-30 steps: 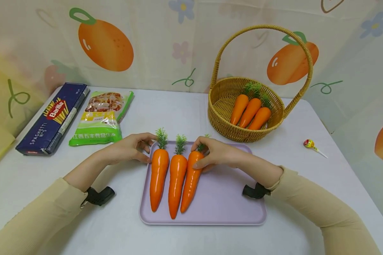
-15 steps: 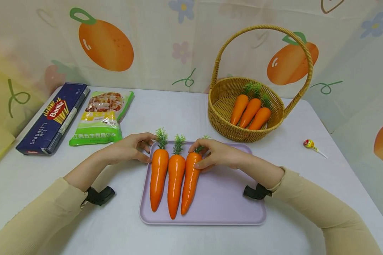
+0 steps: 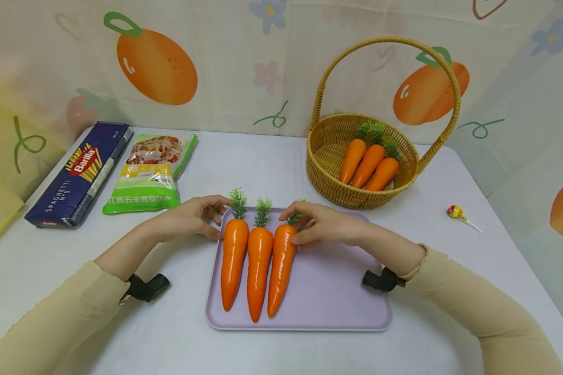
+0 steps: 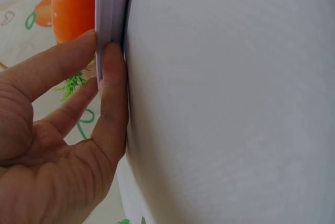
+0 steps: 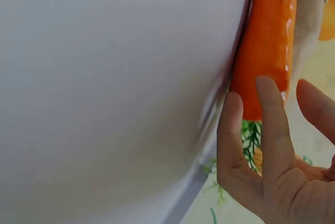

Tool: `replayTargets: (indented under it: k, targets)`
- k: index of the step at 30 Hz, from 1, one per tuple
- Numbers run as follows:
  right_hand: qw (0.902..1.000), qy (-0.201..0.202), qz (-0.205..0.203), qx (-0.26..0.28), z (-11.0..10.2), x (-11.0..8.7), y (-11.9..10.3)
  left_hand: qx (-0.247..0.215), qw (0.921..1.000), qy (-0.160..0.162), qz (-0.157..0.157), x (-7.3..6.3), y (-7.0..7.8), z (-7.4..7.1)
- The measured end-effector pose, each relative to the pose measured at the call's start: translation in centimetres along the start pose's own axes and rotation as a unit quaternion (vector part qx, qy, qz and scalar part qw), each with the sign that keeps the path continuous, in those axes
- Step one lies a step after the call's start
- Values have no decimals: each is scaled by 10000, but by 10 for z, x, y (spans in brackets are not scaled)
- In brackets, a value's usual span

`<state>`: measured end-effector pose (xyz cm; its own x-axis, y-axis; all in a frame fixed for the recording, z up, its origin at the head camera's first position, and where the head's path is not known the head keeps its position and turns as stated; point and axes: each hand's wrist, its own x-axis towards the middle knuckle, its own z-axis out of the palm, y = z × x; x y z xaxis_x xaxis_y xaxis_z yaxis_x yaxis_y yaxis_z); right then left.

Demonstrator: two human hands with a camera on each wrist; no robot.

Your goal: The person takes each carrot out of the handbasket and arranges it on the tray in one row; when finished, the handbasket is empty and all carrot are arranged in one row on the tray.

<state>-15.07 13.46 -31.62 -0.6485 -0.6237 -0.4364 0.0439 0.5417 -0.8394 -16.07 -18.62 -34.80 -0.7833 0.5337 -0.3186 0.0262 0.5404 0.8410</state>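
Three orange carrots with green tops lie side by side on the lilac tray (image 3: 338,302): a left carrot (image 3: 234,260), a middle carrot (image 3: 260,271) and a right carrot (image 3: 281,271). My left hand (image 3: 194,219) pinches the tray's left rim beside the left carrot. In the left wrist view, fingertips (image 4: 86,41) lie on both sides of that rim. My right hand (image 3: 328,224) is at the leafy end of the right carrot, its fingers loosely spread. The right wrist view shows fingertips (image 5: 268,85) resting against that carrot's thick end.
A wicker basket (image 3: 328,190) with a tall handle stands behind the tray, holding three smaller carrots (image 3: 368,164). To the left lie a blue spaghetti box (image 3: 77,177) and a green food bag (image 3: 145,174). A lollipop (image 3: 456,212) is at the far right.
The right carrot has straightened, its leafy end shifting left and its tip slightly right. The middle carrot has shifted slightly left. My right hand's hold has loosened; my left hand stays in place.
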Motion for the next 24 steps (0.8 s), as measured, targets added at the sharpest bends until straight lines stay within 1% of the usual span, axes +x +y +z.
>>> replayTargets:
  k: [3,9,13,17,20,24]
  targets:
    - [9999,-82,22,-83,-6,-3,-2,-9,10000,3,21,0,-1,0]
    - [9989,-141,79,-440,-15,-11,-9,-75,10000,-3,38,1,-3,0]
    - [9982,-85,45,-584,-22,-16,-14,-100,9999,-9,56,1,-4,0]
    - [9978,83,22,-656,-30,-20,-19,-107,9999,-10,57,1,-3,0]
    - [9979,194,-29,-617,-36,-23,-21,-110,9999,-20,62,1,-3,0]
    - [9992,282,-152,-243,-48,-25,-23,-90,9999,-18,58,1,-2,0]
